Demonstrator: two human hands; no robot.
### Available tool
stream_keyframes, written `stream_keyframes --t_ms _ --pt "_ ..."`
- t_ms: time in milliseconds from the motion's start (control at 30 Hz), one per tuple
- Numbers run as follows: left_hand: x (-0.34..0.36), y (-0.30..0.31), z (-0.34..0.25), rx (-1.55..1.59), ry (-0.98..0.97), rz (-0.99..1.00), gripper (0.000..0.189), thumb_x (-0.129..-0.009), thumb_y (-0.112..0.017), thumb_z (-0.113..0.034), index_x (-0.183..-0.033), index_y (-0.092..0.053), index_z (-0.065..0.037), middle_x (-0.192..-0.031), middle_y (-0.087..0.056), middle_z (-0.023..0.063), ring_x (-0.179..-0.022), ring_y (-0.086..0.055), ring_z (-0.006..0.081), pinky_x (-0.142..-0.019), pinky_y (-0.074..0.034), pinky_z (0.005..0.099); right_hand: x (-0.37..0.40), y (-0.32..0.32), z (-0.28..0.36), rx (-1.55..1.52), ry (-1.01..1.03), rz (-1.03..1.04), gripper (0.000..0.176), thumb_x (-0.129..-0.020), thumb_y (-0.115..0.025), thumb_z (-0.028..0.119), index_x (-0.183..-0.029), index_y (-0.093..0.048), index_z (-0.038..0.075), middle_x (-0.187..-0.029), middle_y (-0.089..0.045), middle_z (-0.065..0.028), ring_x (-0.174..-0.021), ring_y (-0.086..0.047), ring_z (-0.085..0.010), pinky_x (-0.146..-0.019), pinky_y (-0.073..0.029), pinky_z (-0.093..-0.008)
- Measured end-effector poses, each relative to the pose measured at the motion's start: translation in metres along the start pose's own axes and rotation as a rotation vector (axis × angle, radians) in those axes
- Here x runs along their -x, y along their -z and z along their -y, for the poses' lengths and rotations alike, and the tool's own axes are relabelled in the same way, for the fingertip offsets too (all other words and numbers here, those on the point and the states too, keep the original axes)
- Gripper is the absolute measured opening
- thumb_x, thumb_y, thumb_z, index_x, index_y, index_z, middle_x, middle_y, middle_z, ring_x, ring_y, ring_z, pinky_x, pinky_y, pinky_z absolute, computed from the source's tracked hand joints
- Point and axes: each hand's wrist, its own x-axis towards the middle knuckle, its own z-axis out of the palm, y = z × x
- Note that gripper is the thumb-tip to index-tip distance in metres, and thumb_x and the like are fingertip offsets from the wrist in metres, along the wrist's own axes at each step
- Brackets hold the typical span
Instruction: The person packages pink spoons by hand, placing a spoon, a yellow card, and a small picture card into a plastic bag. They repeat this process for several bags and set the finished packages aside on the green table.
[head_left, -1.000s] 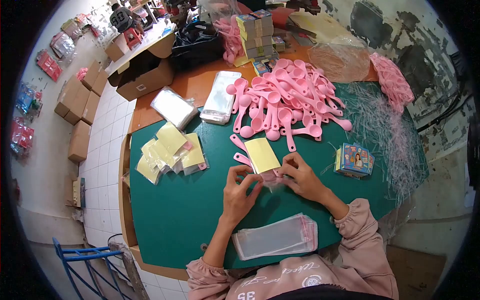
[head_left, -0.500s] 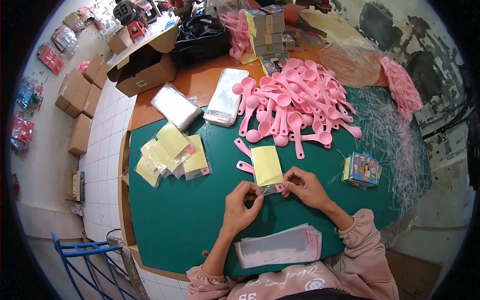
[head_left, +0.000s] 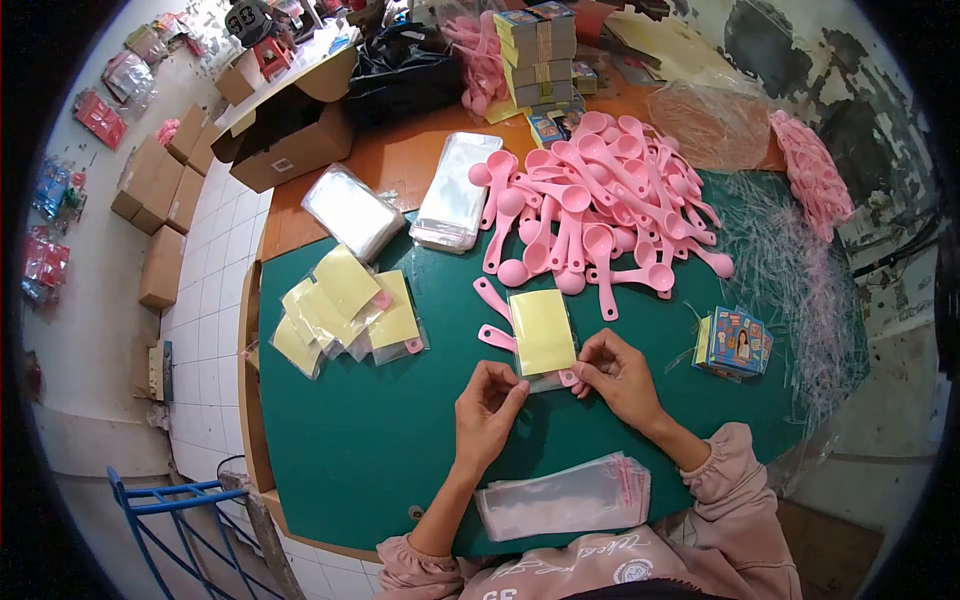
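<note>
A clear plastic bag with a yellow card in it lies on the green table in front of me. My left hand pinches the bag's lower left corner between thumb and fingers. At the lower right corner, my right hand pinches the bag's edge, where a pink handle end shows beside the card. Two pink spoon handles lie just left of the bag. Closer to my body sits a stack of empty clear bags.
A heap of pink measuring spoons covers the table beyond my hands. Filled bags with yellow cards lie at left, and a stack of blue printed cards at right. Behind are clear bag bundles, an open carton and card stacks.
The view has shifted slightly, so the table items appear a little further right. Both hands keep their pinch on the bag's lower edge, with the right hand slightly higher against the card.
</note>
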Motion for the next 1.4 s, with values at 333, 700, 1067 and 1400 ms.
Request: stream_keyframes --t_ms 333,700,1067,1400 --pt "0.000 -0.001 -0.004 -0.069 0.019 0.037 0.031 -0.083 -0.059 -0.004 -0.113 -0.053 -0.005 -0.085 -0.053 0.0007 -0.073 -0.049 0.0043 -0.066 -0.042 0.0163 0.001 0.000 0.002 -0.006 -0.049 0.011 0.034 -0.084 -0.054 0.001 -0.117 -0.046 -0.001 -0.082 -0.054 -0.0058 -0.067 -0.057 -0.0094 -0.058 -0.048 -0.0203" --pt "0.005 0.077 -0.049 -0.370 -0.266 -0.187 0.036 -0.083 -0.055 -0.003 -0.119 -0.054 -0.007 -0.109 -0.054 0.0024 -0.080 -0.049 0.0073 -0.063 -0.042 0.0167 0.005 -0.002 0.015 0.441 0.310 0.059 0.019 -0.081 -0.056 0.003 -0.100 -0.057 0.001 -0.089 -0.056 -0.0073 -0.073 -0.058 -0.0142 -0.066 -0.048 -0.0249" --pt "0.042 0.054 -0.052 -0.955 -0.521 0.121 0.025 -0.078 -0.063 -0.017 -0.099 -0.057 -0.004 -0.104 -0.052 0.0149 -0.096 -0.054 0.0294 -0.078 -0.045 0.0376 -0.016 -0.033 0.011 1.352 0.685 0.084 0.031 -0.071 -0.067 0.014 -0.092 -0.051 -0.001 -0.089 -0.050 -0.0120 -0.086 -0.052 -0.0283 -0.072 -0.044 -0.0390" --pt "0.036 -0.028 -0.019 -0.703 -0.288 0.701 0.023 -0.071 -0.068 -0.012 -0.087 -0.056 -0.002 -0.082 -0.058 0.0103 -0.074 -0.060 0.0236 -0.066 -0.048 0.0323 0.000 0.035 0.024 1.101 0.488 -0.131 0.041 -0.068 -0.050 -0.007 -0.108 -0.044 -0.002 -0.090 -0.044 -0.0194 -0.073 -0.052 -0.0363 -0.066 -0.045 -0.0384"
